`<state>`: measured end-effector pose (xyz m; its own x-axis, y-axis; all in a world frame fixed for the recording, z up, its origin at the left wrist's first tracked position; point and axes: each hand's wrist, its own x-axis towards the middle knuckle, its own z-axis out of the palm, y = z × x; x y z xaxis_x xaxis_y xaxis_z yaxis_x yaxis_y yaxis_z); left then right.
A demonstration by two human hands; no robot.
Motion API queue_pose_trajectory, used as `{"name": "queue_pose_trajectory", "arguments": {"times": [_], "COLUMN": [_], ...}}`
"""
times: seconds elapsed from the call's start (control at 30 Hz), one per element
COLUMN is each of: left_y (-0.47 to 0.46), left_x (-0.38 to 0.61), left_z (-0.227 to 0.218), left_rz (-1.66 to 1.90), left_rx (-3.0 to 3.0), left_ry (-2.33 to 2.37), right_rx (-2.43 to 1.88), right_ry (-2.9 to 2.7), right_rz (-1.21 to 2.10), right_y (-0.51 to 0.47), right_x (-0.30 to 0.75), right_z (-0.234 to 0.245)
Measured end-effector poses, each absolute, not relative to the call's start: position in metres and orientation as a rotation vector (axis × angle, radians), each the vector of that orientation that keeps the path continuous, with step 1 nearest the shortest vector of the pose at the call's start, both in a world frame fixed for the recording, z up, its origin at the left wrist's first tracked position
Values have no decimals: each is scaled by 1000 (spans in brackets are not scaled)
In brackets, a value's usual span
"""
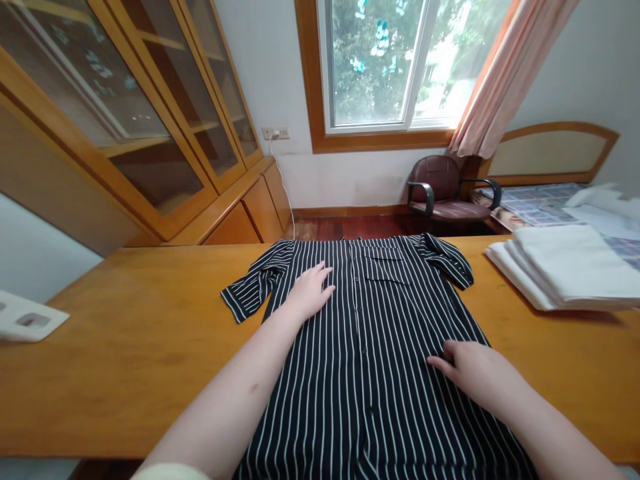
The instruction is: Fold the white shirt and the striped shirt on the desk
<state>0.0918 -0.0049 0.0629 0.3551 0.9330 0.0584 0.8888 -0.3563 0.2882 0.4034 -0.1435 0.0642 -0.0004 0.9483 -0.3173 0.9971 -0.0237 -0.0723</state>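
A black shirt [335,360] with thin white stripes lies spread out, front side up, with its button line running down the middle. Its short sleeves stick out to both sides, and the lower hem runs out of view at the bottom. On the upper left of the shirt, my left hand [311,291] rests flat with its fingers spread. My right hand [473,368] is at the right side of the shirt, lower down. Its thumb stands apart from the bent fingers, some of which are hidden, and no cloth shows gripped between them.
The shirt lies on a wooden table [165,333]. A stack of folded white cloth [575,267] sits at the right, and a white object with cutouts [30,319] at the left edge. Beyond are a glass-door cabinet [200,180], a brown armchair [440,180] and a bed [545,200].
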Motion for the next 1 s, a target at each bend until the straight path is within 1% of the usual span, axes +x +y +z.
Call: {"name": "queue_pose_trajectory", "arguments": {"times": [0.13, 0.23, 0.4, 0.57, 0.63, 0.7, 0.87, 1.0], "left_y": [23, 24, 19, 19, 18, 17, 9, 4], "left_x": [105, 104, 98, 98, 97, 96, 92, 91], "left_z": [19, 1, -3, -4, -5, -6, -4, -2], "left_rz": [220, 162, 129, 101, 97, 97, 99, 96], "left_rx": [2379, 2367, 2386, 2388, 2386, 2386, 2387, 2388], "left_ry": [1873, 1895, 1882, 1924, 1929, 1927, 1925, 1908], "right_rx": [2110, 2108, 2111, 2073, 2091, 2152, 2161, 2166], "right_ry": [2055, 2043, 2047, 2430, 2526, 2503, 2376, 2364], "right_rz": [-428, -404, -321, -168, -76, 40, -111, -91], "right_y": [-143, -145, -134, -70, -35, -7, 19, 10], "right_x": [405, 405, 397, 386, 386, 388, 398, 403], "right_z": [65, 64, 67, 74, 65, 46, -5, -16]}}
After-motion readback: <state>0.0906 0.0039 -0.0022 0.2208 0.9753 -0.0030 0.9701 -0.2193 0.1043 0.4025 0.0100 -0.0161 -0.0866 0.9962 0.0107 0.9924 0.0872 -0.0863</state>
